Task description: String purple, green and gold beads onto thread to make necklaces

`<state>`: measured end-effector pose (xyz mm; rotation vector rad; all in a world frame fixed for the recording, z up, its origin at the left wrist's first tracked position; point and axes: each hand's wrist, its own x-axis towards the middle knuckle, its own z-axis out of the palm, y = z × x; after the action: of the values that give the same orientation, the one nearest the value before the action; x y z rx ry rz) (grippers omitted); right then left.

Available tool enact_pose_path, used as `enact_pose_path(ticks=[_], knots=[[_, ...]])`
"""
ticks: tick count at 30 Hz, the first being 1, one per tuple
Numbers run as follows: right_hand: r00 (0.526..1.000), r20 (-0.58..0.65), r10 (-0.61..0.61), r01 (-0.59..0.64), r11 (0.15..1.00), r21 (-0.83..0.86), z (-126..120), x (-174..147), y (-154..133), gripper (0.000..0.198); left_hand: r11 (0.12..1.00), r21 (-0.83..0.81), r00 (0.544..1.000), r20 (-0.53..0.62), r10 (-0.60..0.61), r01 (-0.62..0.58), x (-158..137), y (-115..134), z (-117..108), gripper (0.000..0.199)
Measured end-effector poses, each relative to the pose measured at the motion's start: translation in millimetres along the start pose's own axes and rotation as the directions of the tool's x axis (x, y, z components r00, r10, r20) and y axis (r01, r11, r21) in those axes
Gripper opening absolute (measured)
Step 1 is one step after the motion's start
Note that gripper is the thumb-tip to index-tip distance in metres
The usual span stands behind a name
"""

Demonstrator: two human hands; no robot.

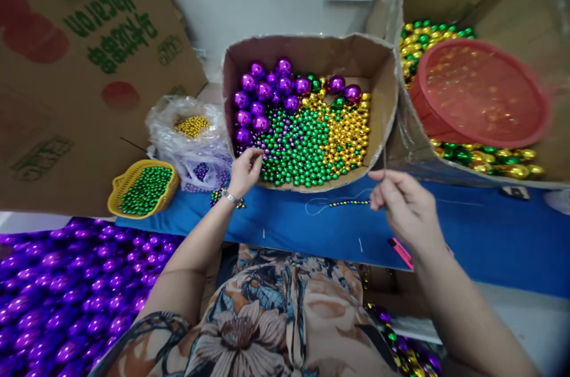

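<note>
Three colours of small beads (307,151), purple, green and gold, lie in an open cardboard box (383,80) on the blue-covered desk (307,231). The left hand (248,170) is at the box's near left edge, fingers bent close together beside the beads; whether it has hold of any, I cannot tell. The right hand (403,202) is nearly closed, thumb against fingers, pinching a thin upright piece (385,148) too blurred to name. A short bead string (350,203) lies on the desk just beside it, a loop of thread (306,206) at its left end.
</note>
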<state>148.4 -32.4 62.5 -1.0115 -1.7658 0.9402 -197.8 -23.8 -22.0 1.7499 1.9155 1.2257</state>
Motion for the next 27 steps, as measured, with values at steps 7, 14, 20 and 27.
enact_pose_path(ticks=[7, 14, 20, 27], knots=[[0.978, 0.143, 0.15, -0.136, 0.986, -0.1, 20.3, -39.2, 51.8, 0.029, 0.91, 0.384, 0.952, 0.304, 0.035, -0.156, 24.4, -6.3, -16.5, 0.026], [0.982, 0.187, 0.0, 0.043, 0.973, -0.225, 51.2, -37.1, 60.9, 0.027, 0.906, 0.397, 0.942, 0.335, 0.008, -0.148, 27.4, 1.0, 16.4, 0.016], [0.986, 0.136, -0.099, 0.137, 0.944, -0.301, 65.8, -32.7, 66.0, 0.027, 0.678, -0.592, 0.896, 0.354, -0.266, 0.435, 11.9, 30.8, 18.3, 0.027], [0.973, 0.149, -0.175, 0.221, 0.893, -0.393, 67.6, -25.9, 67.6, 0.027, 0.268, -0.743, 0.789, 0.556, -0.262, 0.613, -2.3, 64.8, 24.9, 0.03]])
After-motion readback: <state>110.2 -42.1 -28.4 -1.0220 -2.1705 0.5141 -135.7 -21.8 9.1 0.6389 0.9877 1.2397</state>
